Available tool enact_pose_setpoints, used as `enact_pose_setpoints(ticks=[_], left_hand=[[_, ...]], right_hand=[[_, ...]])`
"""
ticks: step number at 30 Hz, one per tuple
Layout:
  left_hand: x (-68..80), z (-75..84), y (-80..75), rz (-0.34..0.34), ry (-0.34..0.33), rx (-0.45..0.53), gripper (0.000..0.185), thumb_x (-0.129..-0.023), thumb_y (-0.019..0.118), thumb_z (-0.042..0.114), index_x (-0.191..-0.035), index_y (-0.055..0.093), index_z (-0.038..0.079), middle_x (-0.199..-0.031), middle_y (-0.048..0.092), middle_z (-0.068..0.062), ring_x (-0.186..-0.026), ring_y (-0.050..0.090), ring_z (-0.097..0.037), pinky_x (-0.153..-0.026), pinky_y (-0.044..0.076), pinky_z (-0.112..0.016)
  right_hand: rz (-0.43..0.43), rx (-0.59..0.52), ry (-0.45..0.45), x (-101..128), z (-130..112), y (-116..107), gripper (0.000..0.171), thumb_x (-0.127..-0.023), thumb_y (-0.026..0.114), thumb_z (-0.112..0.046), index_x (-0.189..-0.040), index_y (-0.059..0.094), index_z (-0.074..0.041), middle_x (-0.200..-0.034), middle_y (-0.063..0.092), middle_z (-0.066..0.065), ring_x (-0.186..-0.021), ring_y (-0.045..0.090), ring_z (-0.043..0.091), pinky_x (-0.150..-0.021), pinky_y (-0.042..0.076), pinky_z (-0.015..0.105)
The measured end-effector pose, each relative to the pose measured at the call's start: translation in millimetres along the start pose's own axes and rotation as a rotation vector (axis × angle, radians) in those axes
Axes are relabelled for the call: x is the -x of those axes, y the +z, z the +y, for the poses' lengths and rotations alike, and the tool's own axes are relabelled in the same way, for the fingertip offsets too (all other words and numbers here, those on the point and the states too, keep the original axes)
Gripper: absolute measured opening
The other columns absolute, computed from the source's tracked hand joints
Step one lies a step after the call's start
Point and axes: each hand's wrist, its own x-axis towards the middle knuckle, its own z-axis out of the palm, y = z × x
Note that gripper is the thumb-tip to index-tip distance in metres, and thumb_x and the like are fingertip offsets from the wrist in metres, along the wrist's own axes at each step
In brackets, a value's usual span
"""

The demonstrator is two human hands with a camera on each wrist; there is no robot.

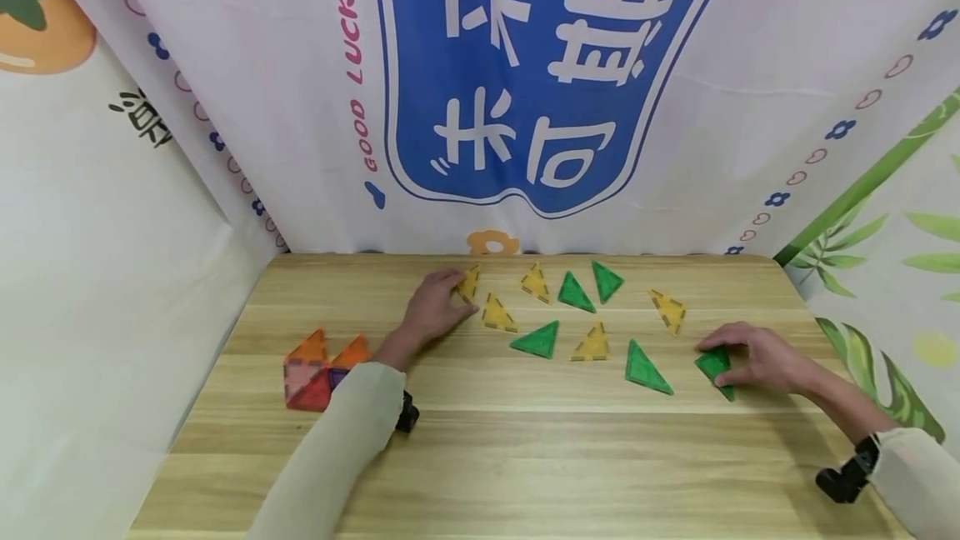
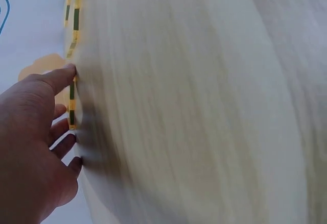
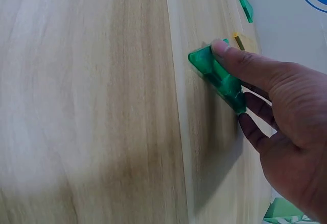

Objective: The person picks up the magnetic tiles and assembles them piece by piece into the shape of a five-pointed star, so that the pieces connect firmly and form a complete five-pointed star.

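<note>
My left hand [image 1: 437, 307] is at the back of the table, its thumb and fingers around a yellow triangular magnetic tile [image 1: 469, 283]. The left wrist view shows that tile edge-on [image 2: 72, 101] at the thumb tip, with the other fingers partly behind it. At the right, my right hand [image 1: 761, 361] pinches a green triangular magnetic tile [image 3: 219, 78] between thumb and fingers. Between the hands lie several loose yellow tiles [image 1: 592, 344] and several green tiles [image 1: 647, 369], spaced apart.
Left of my left forearm, orange [image 1: 309, 348], pink [image 1: 302, 377], red [image 1: 311, 394] and purple [image 1: 337, 376] tiles sit joined together, partly covered by the sleeve. Printed cloth [image 1: 315, 215] hangs along the back and sides of the wooden table [image 1: 525, 473].
</note>
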Motion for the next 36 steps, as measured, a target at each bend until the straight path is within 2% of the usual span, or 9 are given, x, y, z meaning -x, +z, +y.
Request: enact_pose_setpoints(ticks=[3,6,11,15,23,31,36], left_hand=[[-2.2,3.4,0.4,0.002,-0.025,0.002,0.068,-0.098,0.078,0.036,-0.152,0.055,0.002,-0.159,0.05,-0.016,-0.149,0.043,-0.036,-0.123,0.036,-0.05],[-0.3,2.6,-0.8,0.003,-0.026,0.016,0.065,-0.098,0.079,0.033,-0.15,0.057,0.001,-0.157,0.052,-0.017,-0.148,0.044,-0.036,-0.123,0.038,-0.048],[10.8,-3.3,-5.9,0.019,0.01,0.037,0.063,-0.095,0.082,0.028,-0.146,0.059,-0.004,-0.15,0.056,-0.022,-0.142,0.048,-0.04,-0.119,0.041,-0.05],[22.0,-6.9,-11.5,0.022,0.028,0.048,0.064,-0.094,0.083,0.026,-0.144,0.06,-0.005,-0.147,0.057,-0.025,-0.139,0.05,-0.042,-0.117,0.043,-0.052],[41.7,-11.7,-18.4,0.002,0.061,0.053,0.06,-0.093,0.084,0.023,-0.141,0.063,-0.005,-0.147,0.058,-0.026,-0.136,0.051,-0.045,-0.115,0.044,-0.054],[52.0,-13.2,-22.4,-0.014,0.079,0.045,0.06,-0.092,0.084,0.024,-0.141,0.063,-0.005,-0.146,0.058,-0.025,-0.134,0.051,-0.045,-0.112,0.046,-0.054],[59.1,-13.0,-23.4,-0.027,0.078,0.033,0.062,-0.092,0.084,0.026,-0.143,0.063,-0.003,-0.145,0.059,-0.024,-0.131,0.052,-0.043,-0.108,0.049,-0.053]], right_hand=[[-0.001,-0.011,0.022,4,2,-2,0.046,-0.078,0.095,-0.023,-0.12,0.079,-0.017,-0.117,0.074,0.001,-0.104,0.064,0.006,-0.083,0.054,0.022],[-0.012,-0.032,-0.008,6,3,-4,0.048,-0.078,0.095,-0.021,-0.122,0.077,-0.016,-0.118,0.073,0.002,-0.105,0.064,0.005,-0.084,0.053,0.02],[-0.035,-0.053,-0.088,11,2,-5,0.057,-0.073,0.099,-0.021,-0.124,0.075,-0.011,-0.12,0.071,0.005,-0.107,0.063,0.006,-0.089,0.049,0.014],[-0.042,-0.029,-0.098,13,0,-5,0.055,-0.074,0.098,-0.024,-0.122,0.076,-0.01,-0.118,0.07,0.004,-0.105,0.063,0.006,-0.086,0.052,0.017],[-0.071,-0.06,0.018,19,-1,-4,0.055,-0.075,0.097,-0.023,-0.123,0.076,-0.006,-0.114,0.071,0.007,-0.098,0.06,0.003,-0.076,0.053,0.023],[-0.047,-0.121,0.041,27,1,0,0.051,-0.076,0.096,-0.014,-0.12,0.071,-0.007,-0.113,0.067,0.008,-0.095,0.058,0.002,-0.074,0.052,0.023],[-0.027,-0.135,0.133,28,-3,1,0.047,-0.076,0.096,-0.015,-0.115,0.071,-0.011,-0.11,0.069,0.0,-0.094,0.058,0.001,-0.075,0.052,0.022]])
